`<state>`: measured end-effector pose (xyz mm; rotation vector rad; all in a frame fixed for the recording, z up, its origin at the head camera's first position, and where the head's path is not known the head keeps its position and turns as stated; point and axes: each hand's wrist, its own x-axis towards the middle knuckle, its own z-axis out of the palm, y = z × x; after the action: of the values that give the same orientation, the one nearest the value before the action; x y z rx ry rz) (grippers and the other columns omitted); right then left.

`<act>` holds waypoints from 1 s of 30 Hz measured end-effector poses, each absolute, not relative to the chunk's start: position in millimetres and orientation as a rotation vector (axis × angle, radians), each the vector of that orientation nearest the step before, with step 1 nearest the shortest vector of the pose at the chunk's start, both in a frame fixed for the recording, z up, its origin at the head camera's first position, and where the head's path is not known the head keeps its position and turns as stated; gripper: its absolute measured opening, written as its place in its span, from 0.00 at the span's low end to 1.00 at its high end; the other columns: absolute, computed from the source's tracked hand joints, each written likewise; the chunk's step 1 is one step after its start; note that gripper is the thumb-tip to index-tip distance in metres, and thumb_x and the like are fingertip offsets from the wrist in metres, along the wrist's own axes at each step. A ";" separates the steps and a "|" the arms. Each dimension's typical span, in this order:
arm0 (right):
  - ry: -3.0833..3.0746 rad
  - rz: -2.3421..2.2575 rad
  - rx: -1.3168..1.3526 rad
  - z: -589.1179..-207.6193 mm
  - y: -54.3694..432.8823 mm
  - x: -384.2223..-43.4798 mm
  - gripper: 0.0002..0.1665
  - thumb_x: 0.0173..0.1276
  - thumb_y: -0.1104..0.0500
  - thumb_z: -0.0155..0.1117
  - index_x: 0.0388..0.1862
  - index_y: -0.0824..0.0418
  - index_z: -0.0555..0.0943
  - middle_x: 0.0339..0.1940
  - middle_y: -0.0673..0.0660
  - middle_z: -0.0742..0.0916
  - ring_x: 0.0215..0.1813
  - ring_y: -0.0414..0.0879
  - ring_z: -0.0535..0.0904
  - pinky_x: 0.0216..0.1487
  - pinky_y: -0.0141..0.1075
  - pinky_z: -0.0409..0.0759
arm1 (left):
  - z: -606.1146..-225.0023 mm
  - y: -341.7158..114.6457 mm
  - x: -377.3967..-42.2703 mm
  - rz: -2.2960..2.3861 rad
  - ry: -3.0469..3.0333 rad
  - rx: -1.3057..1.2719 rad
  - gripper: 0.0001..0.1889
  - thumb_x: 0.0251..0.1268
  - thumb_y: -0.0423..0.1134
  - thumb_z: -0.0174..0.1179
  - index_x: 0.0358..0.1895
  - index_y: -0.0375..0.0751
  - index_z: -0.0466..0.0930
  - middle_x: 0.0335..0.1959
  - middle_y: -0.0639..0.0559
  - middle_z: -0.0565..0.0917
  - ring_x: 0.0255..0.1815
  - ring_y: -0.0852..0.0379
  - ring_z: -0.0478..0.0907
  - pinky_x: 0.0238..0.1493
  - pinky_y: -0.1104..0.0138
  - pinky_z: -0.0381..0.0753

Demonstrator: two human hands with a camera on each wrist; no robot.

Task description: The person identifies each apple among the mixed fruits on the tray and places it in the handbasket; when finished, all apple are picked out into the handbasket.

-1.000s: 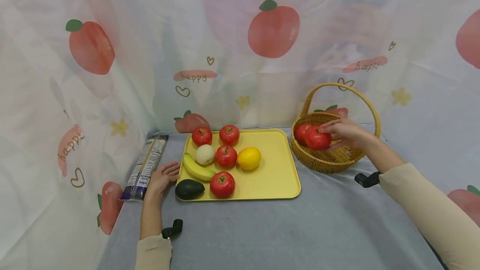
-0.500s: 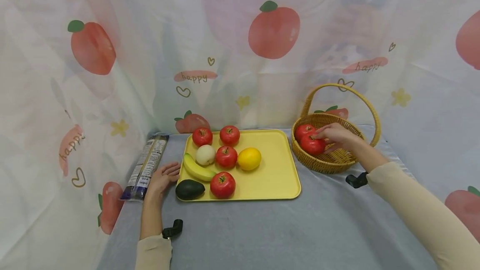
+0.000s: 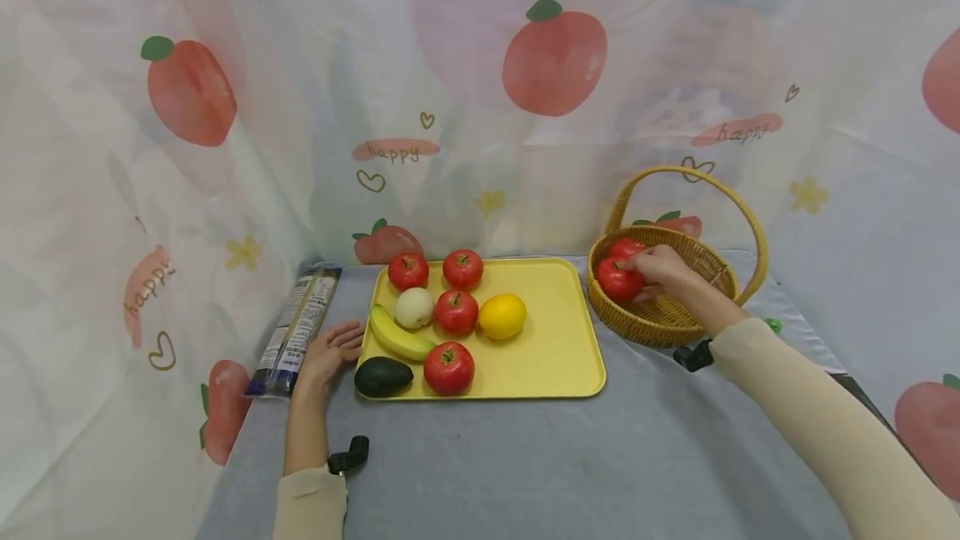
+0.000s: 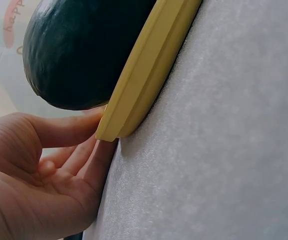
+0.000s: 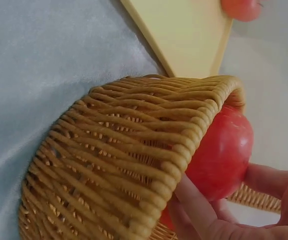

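Observation:
My right hand (image 3: 660, 267) reaches into the wicker basket (image 3: 637, 327) and grips a red apple (image 3: 618, 280) near its left wall. Behind that one, a second red apple (image 3: 628, 247) is partly hidden. In the right wrist view, thumb and fingers lie around the held apple (image 5: 222, 150) at the basket's rim (image 5: 203, 115). My left hand (image 3: 327, 354) rests beside the yellow tray (image 3: 555, 357), its nearly straight fingers touching the left edge. A dark green avocado (image 4: 84, 50) sits on the tray just above the left thumb in the left wrist view.
Several red apples (image 3: 448, 368), a banana (image 3: 399, 335), a lemon (image 3: 502, 316) and a pale round fruit (image 3: 413, 307) lie on the tray. A long plastic packet (image 3: 296, 330) lies left of it. The basket's handle (image 3: 693, 173) arches overhead; a small green thing (image 3: 772, 325) shows near the right sleeve.
My right hand has moved left and lower in the basket with its apple. The other apple now sits farther back behind it. My left hand stays at the tray's edge.

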<state>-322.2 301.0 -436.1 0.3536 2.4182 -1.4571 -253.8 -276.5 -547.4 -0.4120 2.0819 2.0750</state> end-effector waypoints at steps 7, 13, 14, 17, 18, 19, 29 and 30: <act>2.447 -1.447 0.398 -441.2 298.4 -330.0 0.28 0.78 0.55 0.62 0.59 0.79 0.70 0.58 0.69 0.72 0.40 0.57 0.87 0.48 0.53 0.88 | -548.3 -275.9 -254.9 2.055 2.095 -0.431 0.34 0.70 0.19 0.59 0.79 0.33 0.64 0.76 0.34 0.70 0.72 0.47 0.75 0.58 0.70 0.82; 2.412 -1.482 0.431 -447.5 301.6 -332.2 0.35 0.78 0.59 0.59 0.71 0.81 0.59 0.62 0.70 0.70 0.40 0.57 0.87 0.52 0.51 0.87 | -548.5 -277.0 -255.7 2.048 2.102 -0.443 0.34 0.70 0.19 0.58 0.78 0.34 0.65 0.75 0.34 0.71 0.71 0.46 0.75 0.58 0.69 0.82; 2.410 -1.478 0.430 -447.9 302.4 -332.0 0.32 0.78 0.60 0.59 0.67 0.80 0.62 0.59 0.69 0.70 0.40 0.57 0.86 0.52 0.51 0.87 | -548.6 -277.4 -255.7 2.047 2.103 -0.440 0.34 0.70 0.19 0.58 0.78 0.34 0.65 0.75 0.34 0.71 0.72 0.46 0.75 0.59 0.69 0.81; 2.419 -1.460 0.424 -448.6 305.8 -330.8 0.17 0.77 0.61 0.60 0.52 0.74 0.69 0.47 0.63 0.74 0.39 0.55 0.85 0.48 0.49 0.89 | -548.1 -277.7 -255.2 2.039 2.103 -0.429 0.34 0.71 0.20 0.58 0.79 0.34 0.64 0.76 0.35 0.71 0.73 0.45 0.73 0.61 0.68 0.80; 2.428 -1.447 0.427 -448.5 307.2 -329.9 0.13 0.76 0.61 0.61 0.47 0.71 0.70 0.43 0.61 0.74 0.38 0.54 0.85 0.47 0.48 0.89 | -547.8 -277.7 -255.0 2.037 2.105 -0.426 0.33 0.71 0.20 0.58 0.79 0.34 0.64 0.76 0.35 0.71 0.73 0.45 0.73 0.62 0.67 0.80; 2.433 -1.432 0.430 -448.6 308.5 -329.5 0.11 0.76 0.61 0.61 0.44 0.68 0.71 0.39 0.59 0.75 0.38 0.53 0.85 0.46 0.47 0.89 | -547.6 -277.9 -254.9 2.034 2.106 -0.425 0.34 0.72 0.20 0.58 0.79 0.35 0.64 0.76 0.35 0.70 0.73 0.45 0.73 0.62 0.67 0.80; 2.419 -1.444 0.416 -443.0 318.3 -319.7 0.12 0.75 0.59 0.62 0.45 0.69 0.74 0.62 0.72 0.75 0.38 0.48 0.85 0.44 0.43 0.90 | -550.4 -278.5 -257.6 2.041 2.103 -0.435 0.34 0.71 0.20 0.58 0.79 0.34 0.64 0.76 0.35 0.71 0.73 0.44 0.73 0.57 0.71 0.81; 2.423 -1.446 0.405 -441.0 318.6 -318.4 0.13 0.76 0.59 0.62 0.47 0.70 0.74 0.64 0.73 0.74 0.37 0.46 0.85 0.43 0.42 0.90 | -550.7 -278.7 -257.9 2.041 2.101 -0.433 0.34 0.71 0.20 0.58 0.79 0.34 0.64 0.76 0.35 0.71 0.73 0.45 0.73 0.56 0.72 0.82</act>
<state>-318.4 318.6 -441.0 0.4045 2.4225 -1.4463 -257.9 -278.7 -550.7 -0.4333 2.1014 2.0406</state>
